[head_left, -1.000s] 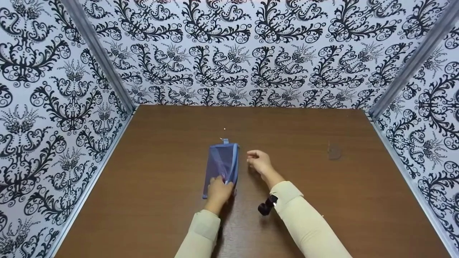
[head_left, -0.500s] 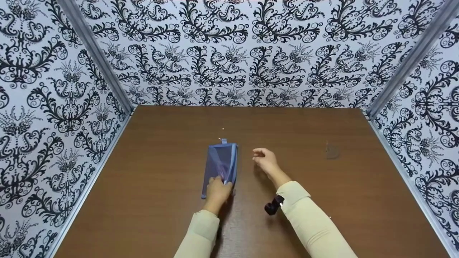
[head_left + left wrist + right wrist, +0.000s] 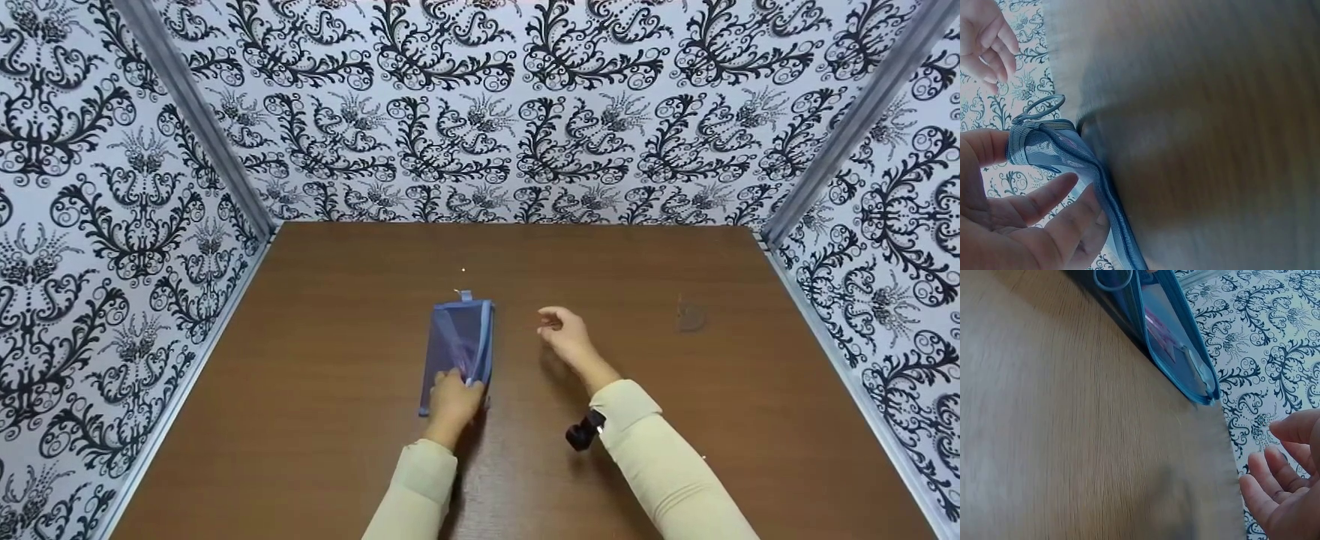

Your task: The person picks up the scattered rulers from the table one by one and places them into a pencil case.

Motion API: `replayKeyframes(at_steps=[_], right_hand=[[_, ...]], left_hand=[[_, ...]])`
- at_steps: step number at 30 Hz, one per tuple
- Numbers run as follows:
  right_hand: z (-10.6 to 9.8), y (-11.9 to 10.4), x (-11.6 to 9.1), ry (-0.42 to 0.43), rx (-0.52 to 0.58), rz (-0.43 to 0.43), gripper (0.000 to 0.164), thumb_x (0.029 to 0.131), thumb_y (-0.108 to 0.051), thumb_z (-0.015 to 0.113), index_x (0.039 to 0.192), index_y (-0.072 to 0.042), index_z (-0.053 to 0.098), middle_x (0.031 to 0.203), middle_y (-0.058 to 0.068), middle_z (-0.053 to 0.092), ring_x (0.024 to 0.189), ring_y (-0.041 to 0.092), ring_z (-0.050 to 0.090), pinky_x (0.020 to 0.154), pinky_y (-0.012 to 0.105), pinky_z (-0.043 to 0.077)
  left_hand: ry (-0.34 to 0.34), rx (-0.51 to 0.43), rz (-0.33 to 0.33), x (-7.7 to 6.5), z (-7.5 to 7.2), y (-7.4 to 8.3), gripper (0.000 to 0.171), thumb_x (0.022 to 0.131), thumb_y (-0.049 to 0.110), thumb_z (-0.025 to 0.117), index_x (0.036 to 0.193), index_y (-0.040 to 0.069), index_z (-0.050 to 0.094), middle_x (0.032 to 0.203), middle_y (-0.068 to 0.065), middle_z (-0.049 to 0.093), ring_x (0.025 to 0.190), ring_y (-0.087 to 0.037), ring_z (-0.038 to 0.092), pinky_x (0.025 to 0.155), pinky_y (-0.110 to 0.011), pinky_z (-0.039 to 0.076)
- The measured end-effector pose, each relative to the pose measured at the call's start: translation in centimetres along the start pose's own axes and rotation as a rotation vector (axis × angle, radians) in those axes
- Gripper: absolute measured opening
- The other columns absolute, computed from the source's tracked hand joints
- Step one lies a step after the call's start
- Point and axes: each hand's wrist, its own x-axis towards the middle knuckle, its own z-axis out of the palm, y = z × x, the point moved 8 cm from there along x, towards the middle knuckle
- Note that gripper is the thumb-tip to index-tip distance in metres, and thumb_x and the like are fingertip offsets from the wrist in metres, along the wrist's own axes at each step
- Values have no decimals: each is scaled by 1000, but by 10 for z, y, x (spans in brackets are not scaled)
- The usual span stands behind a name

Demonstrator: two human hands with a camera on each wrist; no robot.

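Observation:
A blue mesh zipper pouch (image 3: pixel 452 337) lies lengthwise near the middle of the table. My left hand (image 3: pixel 455 401) grips its near end, thumb and fingers on either side of the zipped edge in the left wrist view. The pouch's mouth gapes in the right wrist view, where a thin pink item (image 3: pixel 1159 332) shows inside. A ring-shaped pull (image 3: pixel 1044 108) hangs at the held end. To the right of the pouch, my right hand (image 3: pixel 568 335) hovers with loosely curled fingers and nothing in them. It points towards the far side of the table.
A clear protractor (image 3: pixel 691 319) lies on the brown wooden table (image 3: pixel 337 300) at the right. Patterned black-and-white walls (image 3: pixel 480 112) with grey metal posts close off the back and both sides. A black wrist camera (image 3: pixel 583 433) juts from my right sleeve.
My right hand has drifted right, away from the pouch and towards the protractor. The left hand keeps its hold on the pouch, which stays in place.

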Motion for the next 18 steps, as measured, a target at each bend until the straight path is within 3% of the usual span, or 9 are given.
replayKeyframes(at_steps=[6, 11, 18], right_hand=[[-8, 1, 0, -28, -155, -52, 36, 84, 5, 62, 119, 10, 58, 111, 27, 61, 102, 39, 60, 89, 45, 48], [-16, -2, -1, -37, -248, -91, 40, 84, -1, 65, 123, 8, 58, 113, 26, 60, 106, 40, 58, 93, 48, 46], [-24, -4, -3, -37, -398, -116, 50, 84, -14, 70, 130, 1, 56, 133, 25, 52, 124, 41, 48, 104, 52, 35]], left_hand=[[11, 20, 17, 1, 0, 1, 49, 83, 25, 63, 120, -6, 60, 116, -25, 54, 104, -46, 54, 90, -53, 44], [14, 18, 26, 1, 0, 2, 50, 82, 24, 63, 120, -8, 59, 117, -27, 54, 104, -48, 54, 91, -53, 44], [4, -3, 14, 0, 1, 2, 52, 84, 24, 64, 124, -7, 58, 122, -28, 52, 109, -48, 52, 93, -54, 43]])
